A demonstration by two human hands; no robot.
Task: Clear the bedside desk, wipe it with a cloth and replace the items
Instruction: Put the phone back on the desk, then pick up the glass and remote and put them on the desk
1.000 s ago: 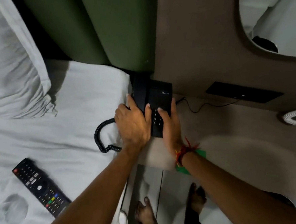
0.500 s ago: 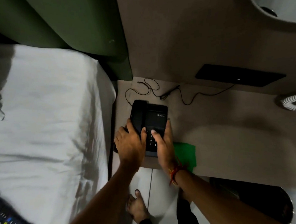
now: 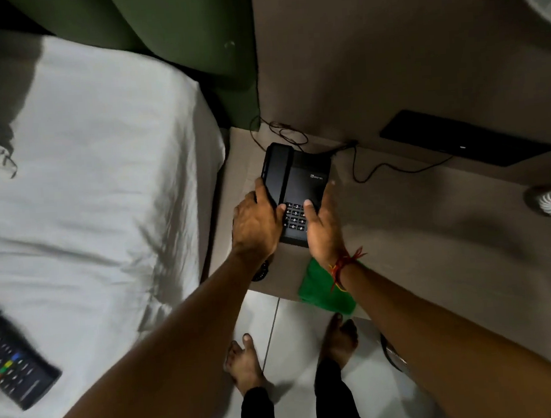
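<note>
Fingers (image 3: 261,190) of both hands clamp the phone (image 3: 294,188) by its sides, seated at the bench's (image 3: 432,230) left end; the thin cable (image 3: 367,169) behind could snag if it's shoved back

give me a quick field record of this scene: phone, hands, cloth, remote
phone: black, flat on the desk, near the bed
left hand: gripping the phone's left edge
right hand: on the phone's right side, fingers over the keypad
cloth: green, at the desk's front edge, under the right wrist
remote: on the bed
</note>
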